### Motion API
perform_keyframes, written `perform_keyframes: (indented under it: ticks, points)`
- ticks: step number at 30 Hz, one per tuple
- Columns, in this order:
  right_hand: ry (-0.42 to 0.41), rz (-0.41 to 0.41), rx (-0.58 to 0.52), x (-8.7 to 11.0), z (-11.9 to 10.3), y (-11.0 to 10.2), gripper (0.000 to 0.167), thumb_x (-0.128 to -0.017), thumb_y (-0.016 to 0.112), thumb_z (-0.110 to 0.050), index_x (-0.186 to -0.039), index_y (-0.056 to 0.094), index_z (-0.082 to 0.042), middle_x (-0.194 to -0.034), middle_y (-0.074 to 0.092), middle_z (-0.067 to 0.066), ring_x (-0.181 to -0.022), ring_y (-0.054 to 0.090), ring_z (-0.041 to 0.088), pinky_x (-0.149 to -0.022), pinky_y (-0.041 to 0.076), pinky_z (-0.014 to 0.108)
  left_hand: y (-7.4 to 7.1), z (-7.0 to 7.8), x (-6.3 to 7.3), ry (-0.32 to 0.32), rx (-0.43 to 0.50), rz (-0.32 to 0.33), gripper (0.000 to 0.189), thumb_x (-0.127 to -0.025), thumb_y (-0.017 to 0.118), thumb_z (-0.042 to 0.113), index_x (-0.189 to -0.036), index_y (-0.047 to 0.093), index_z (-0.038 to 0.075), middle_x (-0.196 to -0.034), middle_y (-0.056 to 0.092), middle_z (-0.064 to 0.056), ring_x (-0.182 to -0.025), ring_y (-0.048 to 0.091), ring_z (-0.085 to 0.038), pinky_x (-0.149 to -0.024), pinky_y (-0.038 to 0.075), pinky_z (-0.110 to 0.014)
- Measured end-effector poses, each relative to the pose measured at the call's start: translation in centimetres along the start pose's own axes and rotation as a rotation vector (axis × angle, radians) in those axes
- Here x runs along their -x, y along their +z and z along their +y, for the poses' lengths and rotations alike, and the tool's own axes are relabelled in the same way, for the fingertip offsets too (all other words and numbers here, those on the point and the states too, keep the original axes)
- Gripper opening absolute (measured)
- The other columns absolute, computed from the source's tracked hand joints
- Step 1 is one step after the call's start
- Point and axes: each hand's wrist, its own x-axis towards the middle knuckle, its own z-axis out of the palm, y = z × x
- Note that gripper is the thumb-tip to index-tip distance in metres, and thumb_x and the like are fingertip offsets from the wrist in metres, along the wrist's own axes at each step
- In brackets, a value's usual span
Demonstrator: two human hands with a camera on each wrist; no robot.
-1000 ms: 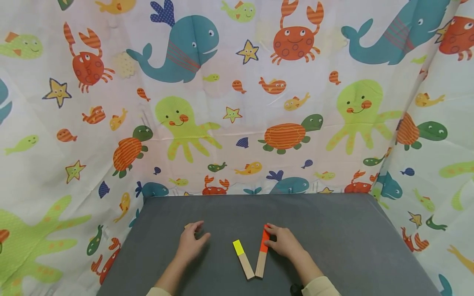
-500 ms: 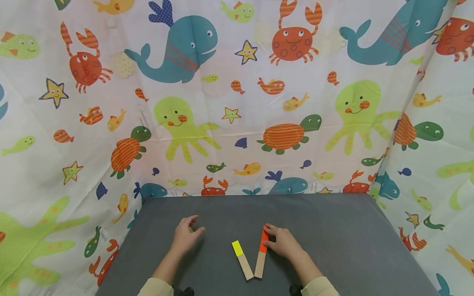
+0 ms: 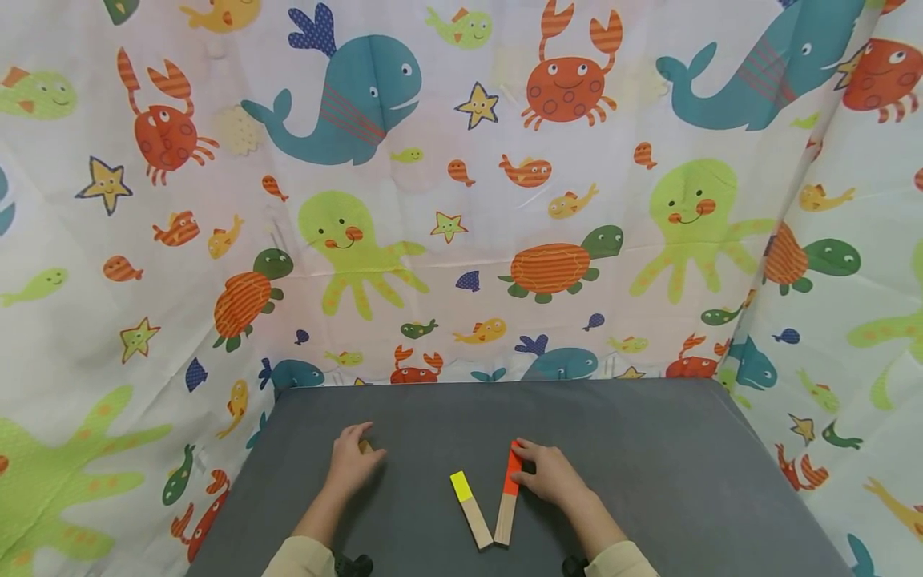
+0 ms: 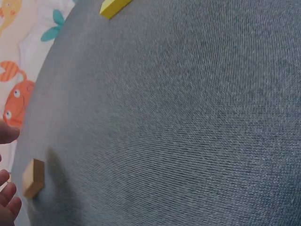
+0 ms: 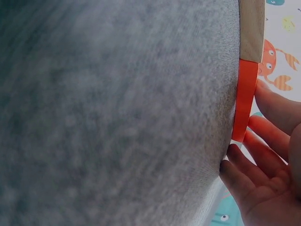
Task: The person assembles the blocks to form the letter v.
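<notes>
My left hand [image 3: 351, 462] is spread around a small plain wooden block [image 4: 34, 179] on the grey table; in the left wrist view the fingers and thumb stand apart from it. My right hand [image 3: 551, 473] touches the right edge of an orange block [image 5: 247, 94] with thumb and index tip, while its other fingers [image 5: 235, 174] reach down by the block's far end. A plain wooden block [image 3: 506, 521] continues the orange one toward the person. To its left, a yellow block [image 3: 461, 486] lies end to end with another wooden block [image 3: 477, 524]. Both rows meet at the near end in a V.
The grey tabletop [image 3: 649, 465] stretches to both sides of the blocks. A white curtain [image 3: 433, 264] printed with sea animals hangs behind and beside it. A small black object [image 3: 353, 566] shows by the left sleeve at the lower edge.
My left hand has moved a little to the left and its small wooden block now shows between fingers and thumb. My right hand stays at the orange block. The view has shifted slightly.
</notes>
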Motion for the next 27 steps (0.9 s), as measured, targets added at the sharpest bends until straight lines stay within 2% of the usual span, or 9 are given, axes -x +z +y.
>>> perform_keyframes:
  ticks: [6, 9, 14, 22, 27]
  points:
    - [0.006, -0.006, 0.003, -0.1, -0.1, -0.1, 0.056, -0.088, 0.079, -0.027, -0.138, 0.063, -0.01, -0.151, 0.052, 0.01, -0.134, 0.05, 0.045, -0.107, 0.042, 0.061, 0.3, -1.1, -0.1, -0.01, -0.001, 0.027, 0.065, -0.078, 0.075, 0.01, -0.14, 0.056, -0.001, -0.141, 0.049, -0.028, -0.127, 0.045, -0.046, -0.105, 0.042, -0.059]
    - [0.006, -0.004, 0.003, -0.1, 0.0, 0.0, 0.056, -0.087, 0.08, -0.027, -0.138, 0.063, -0.011, -0.151, 0.053, 0.01, -0.134, 0.05, 0.044, -0.107, 0.043, 0.061, 0.4, -1.7, -0.1, -0.012, -0.017, 0.018, 0.067, -0.075, 0.072, 0.007, -0.14, 0.056, -0.003, -0.14, 0.049, -0.029, -0.125, 0.046, -0.047, -0.102, 0.044, -0.058]
    - [0.01, -0.004, 0.006, -0.1, 0.0, 0.0, 0.056, -0.087, 0.08, -0.028, -0.138, 0.063, -0.012, -0.151, 0.052, 0.008, -0.135, 0.05, 0.044, -0.108, 0.043, 0.06, 0.5, -2.3, -0.1, -0.029, -0.047, -0.017, 0.067, -0.078, 0.073, 0.007, -0.141, 0.054, -0.002, -0.142, 0.048, -0.03, -0.124, 0.046, -0.046, -0.1, 0.045, -0.057]
    - [0.01, -0.012, -0.002, -0.1, 0.0, 0.0, 0.057, -0.088, 0.079, -0.028, -0.14, 0.062, -0.012, -0.152, 0.051, 0.009, -0.136, 0.048, 0.047, -0.108, 0.041, 0.063, 0.5, -2.5, 0.0, 0.001, -0.078, -0.017, 0.062, -0.078, 0.067, 0.002, -0.139, 0.055, -0.005, -0.137, 0.055, -0.03, -0.125, 0.046, -0.048, -0.101, 0.044, -0.057]
    - [0.013, -0.015, -0.005, 0.0, 0.0, 0.0, 0.057, -0.088, 0.079, -0.028, -0.139, 0.062, -0.011, -0.152, 0.051, 0.009, -0.136, 0.047, 0.047, -0.108, 0.041, 0.064, 0.6, -2.5, 0.0, 0.002, -0.086, -0.021, 0.058, -0.082, 0.068, 0.002, -0.138, 0.054, -0.008, -0.137, 0.054, -0.031, -0.125, 0.046, -0.049, -0.103, 0.044, -0.059]
